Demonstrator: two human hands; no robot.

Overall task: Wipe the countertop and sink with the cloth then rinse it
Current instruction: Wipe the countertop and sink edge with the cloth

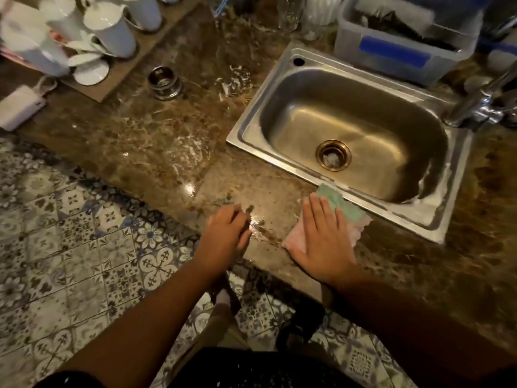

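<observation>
While the left hand (226, 236) idles on the countertop (126, 135) left of the sink (251, 130), the right hand (321, 239) presses the cloth (345, 210) at the sink's front rim.

Far left of the sink stand white jugs (109, 29); nearer it sits a small metal strainer (163, 81) on wet, soap-streaked stone. Off the sink's front corner, the left hand's fingers are loosely curled, tips down on the stone, holding nothing. The right hand's fingers (317, 208) lie straight and slightly spread over the pink and green cloth, whose green end laps onto the sink's rim. Suds cling inside the sink's right wall. A chrome tap (475, 105) stands at the sink's right edge.
</observation>
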